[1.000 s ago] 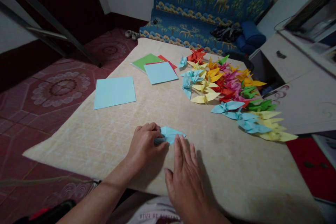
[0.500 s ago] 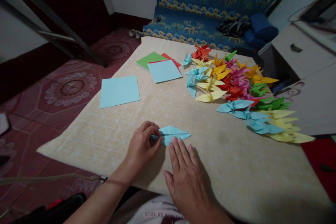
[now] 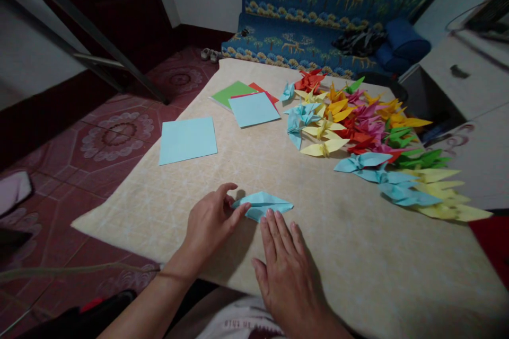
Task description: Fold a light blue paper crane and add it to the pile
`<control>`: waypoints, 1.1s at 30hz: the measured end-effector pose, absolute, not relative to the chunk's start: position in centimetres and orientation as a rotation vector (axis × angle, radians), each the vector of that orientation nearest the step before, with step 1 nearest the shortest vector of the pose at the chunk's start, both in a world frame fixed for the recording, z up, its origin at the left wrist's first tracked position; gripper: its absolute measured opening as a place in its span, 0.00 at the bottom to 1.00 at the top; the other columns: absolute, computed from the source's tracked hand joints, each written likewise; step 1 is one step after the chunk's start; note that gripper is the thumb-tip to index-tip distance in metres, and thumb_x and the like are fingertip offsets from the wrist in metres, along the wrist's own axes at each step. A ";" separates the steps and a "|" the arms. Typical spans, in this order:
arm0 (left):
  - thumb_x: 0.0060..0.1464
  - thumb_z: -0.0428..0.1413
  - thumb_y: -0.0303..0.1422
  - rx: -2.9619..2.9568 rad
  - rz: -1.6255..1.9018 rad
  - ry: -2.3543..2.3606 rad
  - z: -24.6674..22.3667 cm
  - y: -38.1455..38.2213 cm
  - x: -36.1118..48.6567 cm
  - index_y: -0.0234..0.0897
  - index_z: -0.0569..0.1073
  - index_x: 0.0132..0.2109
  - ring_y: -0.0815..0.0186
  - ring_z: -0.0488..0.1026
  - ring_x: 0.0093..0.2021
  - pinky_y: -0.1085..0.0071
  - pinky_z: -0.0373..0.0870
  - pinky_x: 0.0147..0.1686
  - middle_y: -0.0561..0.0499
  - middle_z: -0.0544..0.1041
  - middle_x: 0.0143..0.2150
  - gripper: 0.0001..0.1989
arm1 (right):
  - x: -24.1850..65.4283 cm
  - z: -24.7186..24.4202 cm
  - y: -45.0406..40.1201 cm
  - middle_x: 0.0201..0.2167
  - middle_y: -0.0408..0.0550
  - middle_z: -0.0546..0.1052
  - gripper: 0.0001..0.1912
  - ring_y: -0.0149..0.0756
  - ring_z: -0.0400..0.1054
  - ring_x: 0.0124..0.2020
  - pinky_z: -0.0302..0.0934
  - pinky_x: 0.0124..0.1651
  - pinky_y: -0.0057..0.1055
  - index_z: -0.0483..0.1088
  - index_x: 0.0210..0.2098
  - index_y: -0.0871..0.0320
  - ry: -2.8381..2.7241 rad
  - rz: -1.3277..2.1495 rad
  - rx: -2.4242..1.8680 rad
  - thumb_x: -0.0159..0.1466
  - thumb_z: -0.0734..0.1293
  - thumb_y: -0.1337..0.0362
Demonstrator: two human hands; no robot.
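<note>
A light blue paper (image 3: 270, 199), folded into a long diamond with a slit along its middle, lies flat on the cloth-covered table (image 3: 159, 212). At its left tip is my left hand (image 3: 212, 214), the thumb over the paper's edge and the index finger raised apart from it. The other left fingers are curled and partly hidden. My right hand (image 3: 288, 265) lies flat with fingers stretched out, the fingertips resting on the paper's lower edge.
A light blue square sheet (image 3: 189, 140) lies to the left. Behind it, another blue sheet (image 3: 254, 110) overlaps green (image 3: 233, 92) and red sheets. Many folded paper cranes (image 3: 366, 124) in several colours crowd the right side. A patterned blue sofa (image 3: 294, 37) stands beyond the table.
My left index finger has lifted off the folded paper and away from the thumb. My right hand keeps its fingertips on the paper. The whole view has shifted slightly.
</note>
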State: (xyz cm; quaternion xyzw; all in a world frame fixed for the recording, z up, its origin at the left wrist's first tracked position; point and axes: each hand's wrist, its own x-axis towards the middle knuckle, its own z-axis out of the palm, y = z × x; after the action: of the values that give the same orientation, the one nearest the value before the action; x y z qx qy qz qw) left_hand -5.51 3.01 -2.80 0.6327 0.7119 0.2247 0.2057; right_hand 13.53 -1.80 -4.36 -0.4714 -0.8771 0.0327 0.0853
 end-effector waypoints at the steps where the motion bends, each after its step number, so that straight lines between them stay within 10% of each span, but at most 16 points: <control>1: 0.54 0.55 0.48 1.769 0.585 2.002 -2.6 3.3 -5.3 0.41 0.67 0.52 0.62 0.74 0.32 0.69 0.65 0.30 0.53 0.76 0.31 0.23 | 13.6 -4.5 -1.8 0.67 0.59 0.52 0.32 0.51 0.46 0.68 0.44 0.65 0.51 0.54 0.65 0.68 -2.615 0.096 -1.405 0.67 0.58 0.55; 20: 0.48 0.52 0.21 1.810 0.931 1.664 -3.2 3.9 -6.2 0.37 0.71 0.48 0.66 0.75 0.38 0.70 0.72 0.37 0.47 0.76 0.44 0.19 | 13.6 -4.3 -1.8 0.68 0.58 0.50 0.33 0.51 0.44 0.69 0.42 0.66 0.52 0.51 0.66 0.65 -2.595 0.185 -1.420 0.67 0.59 0.56; 26: 0.59 0.50 0.30 2.303 0.762 1.497 -1.8 3.1 -3.8 0.40 0.62 0.62 0.55 0.57 0.66 0.49 0.53 0.63 0.43 0.62 0.65 0.24 | 13.5 -4.3 -1.9 0.66 0.61 0.56 0.34 0.52 0.47 0.67 0.40 0.67 0.50 0.56 0.64 0.69 -2.593 0.228 -1.422 0.65 0.62 0.55; 33: 0.60 0.47 0.47 2.527 0.443 1.365 -3.2 2.9 -1.5 0.30 0.59 0.64 0.49 0.50 0.68 0.46 0.48 0.64 0.37 0.60 0.66 0.33 | 13.4 -4.4 -2.1 0.66 0.57 0.56 0.32 0.48 0.46 0.68 0.37 0.68 0.49 0.58 0.64 0.65 -2.559 0.270 -1.424 0.64 0.63 0.56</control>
State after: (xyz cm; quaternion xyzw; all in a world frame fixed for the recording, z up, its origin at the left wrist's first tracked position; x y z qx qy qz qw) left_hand -1.48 2.95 -3.18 0.8636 0.4663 0.1513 0.1174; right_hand 13.35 -2.12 -4.45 -0.4818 -0.8657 0.0913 0.1002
